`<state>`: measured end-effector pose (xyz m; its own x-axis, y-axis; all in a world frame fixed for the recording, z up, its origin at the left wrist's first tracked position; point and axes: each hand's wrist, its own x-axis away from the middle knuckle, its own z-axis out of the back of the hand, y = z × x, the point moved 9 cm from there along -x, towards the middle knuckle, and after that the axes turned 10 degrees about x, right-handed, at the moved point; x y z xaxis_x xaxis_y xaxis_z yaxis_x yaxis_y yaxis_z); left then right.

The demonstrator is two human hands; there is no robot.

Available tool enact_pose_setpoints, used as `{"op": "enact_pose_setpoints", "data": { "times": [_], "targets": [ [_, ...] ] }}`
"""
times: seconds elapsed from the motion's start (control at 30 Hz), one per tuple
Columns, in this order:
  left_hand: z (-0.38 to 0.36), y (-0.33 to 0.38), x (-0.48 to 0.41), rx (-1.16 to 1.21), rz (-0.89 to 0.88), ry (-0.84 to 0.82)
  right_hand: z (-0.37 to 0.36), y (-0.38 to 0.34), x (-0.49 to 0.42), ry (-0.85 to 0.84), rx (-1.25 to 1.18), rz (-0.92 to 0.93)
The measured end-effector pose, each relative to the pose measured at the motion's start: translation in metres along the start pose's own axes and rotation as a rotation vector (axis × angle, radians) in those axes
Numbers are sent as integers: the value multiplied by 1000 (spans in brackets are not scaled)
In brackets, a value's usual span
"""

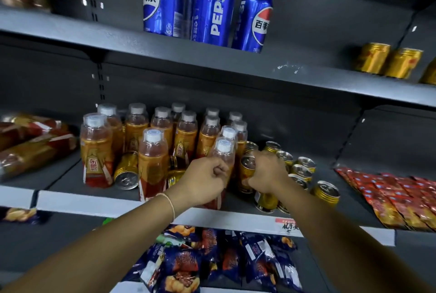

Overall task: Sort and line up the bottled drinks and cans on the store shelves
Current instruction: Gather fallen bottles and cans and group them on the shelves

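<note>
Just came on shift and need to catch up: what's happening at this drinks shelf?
A person is tidying the middle shelf. The left hand grips a white-capped orange bottle at the front of the bottle group, and the right hand grips a gold can beside it. More gold cans stand to the right; a tipped can lies among the bottles, so sorting isn't finished.

two bare forearms, left hand [207, 180], right hand [266, 174], thin pale string bracelet [170, 204] around the left wrist
</note>
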<state>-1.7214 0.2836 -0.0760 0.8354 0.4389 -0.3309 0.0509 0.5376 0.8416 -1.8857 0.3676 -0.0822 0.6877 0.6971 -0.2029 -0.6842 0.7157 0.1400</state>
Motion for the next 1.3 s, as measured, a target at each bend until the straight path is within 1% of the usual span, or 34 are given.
{"op": "enact_pose_setpoints", "data": {
  "times": [0.13,0.27,0.4,0.57,0.63,0.7,0.77,0.9,1.07,1.3],
  "targets": [
    [3,1,-1,-24,6,37,-11,3,-9,-45,61,-8],
    [3,1,0,-22,8,66,-20,1,-12,-42,95,5],
    [3,1,0,-25,8,77,-21,0,-12,-18,99,-2],
    [2,-1,1,-30,26,83,-16,-3,-3,62,163,12],
    [3,-2,2,-28,32,84,-17,-5,0,59,164,22],
    [5,-3,3,-28,40,90,-15,-3,2,29,96,15],
    [7,-5,4,-40,56,100,-7,-3,1,33,-32,12],
    [14,-11,6,-70,100,101,20,-11,5,186,-330,74],
    [21,-19,7,-176,119,95,48,-29,23,384,-568,164],
    [25,-29,17,-272,98,77,36,-50,32,344,-723,219]
  ]
}}
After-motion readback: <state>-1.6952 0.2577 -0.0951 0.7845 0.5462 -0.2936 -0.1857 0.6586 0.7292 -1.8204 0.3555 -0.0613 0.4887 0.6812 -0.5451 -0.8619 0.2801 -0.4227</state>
